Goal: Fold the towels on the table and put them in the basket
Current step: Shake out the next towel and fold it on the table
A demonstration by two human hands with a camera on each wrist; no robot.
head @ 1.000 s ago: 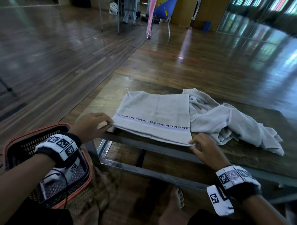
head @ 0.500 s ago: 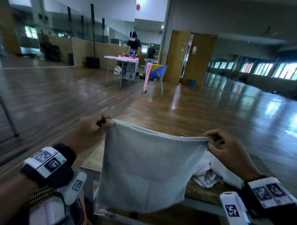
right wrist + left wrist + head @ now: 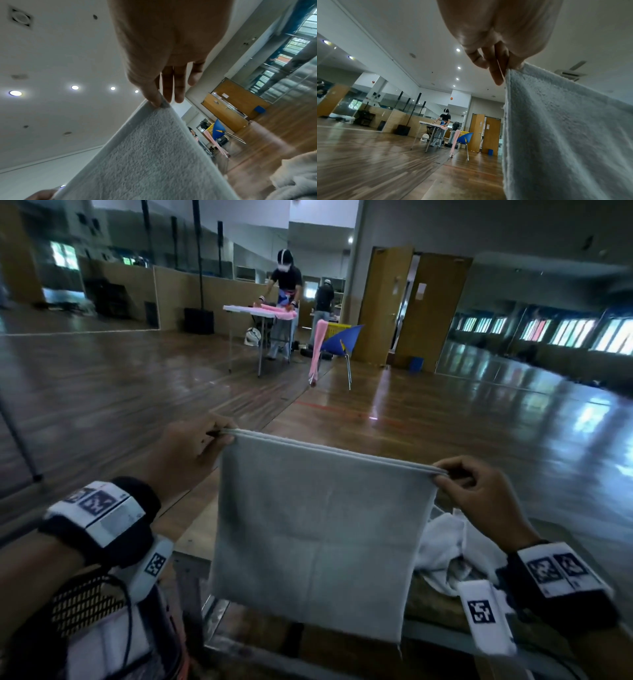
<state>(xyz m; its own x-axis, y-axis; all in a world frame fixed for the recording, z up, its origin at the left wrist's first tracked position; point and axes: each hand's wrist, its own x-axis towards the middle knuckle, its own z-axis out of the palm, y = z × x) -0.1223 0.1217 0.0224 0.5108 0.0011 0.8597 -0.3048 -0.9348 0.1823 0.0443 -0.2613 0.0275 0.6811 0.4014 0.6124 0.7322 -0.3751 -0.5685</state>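
Observation:
A folded grey towel (image 3: 315, 535) hangs in the air above the near edge of the wooden table (image 3: 191, 529), stretched between both hands. My left hand (image 3: 191, 453) pinches its top left corner and my right hand (image 3: 479, 491) pinches its top right corner. The left wrist view shows the towel (image 3: 565, 135) hanging from my pinching left hand (image 3: 505, 65). In the right wrist view the towel (image 3: 145, 155) runs down from my right hand (image 3: 159, 100). A second, crumpled pale towel (image 3: 445, 549) lies on the table behind the held one. The mesh basket (image 3: 82, 597) sits low at my left.
A metal rail of the table frame (image 3: 239, 642) runs below the towel. Far across the wooden floor stand a white folding table (image 3: 257, 313) with a person working at it and a blue chair (image 3: 339, 340) draped with pink cloth.
The towel lay folded flat on the table a second ago; both hands have lifted it by its near corners, and it now hangs upright. My view has tilted up toward the room.

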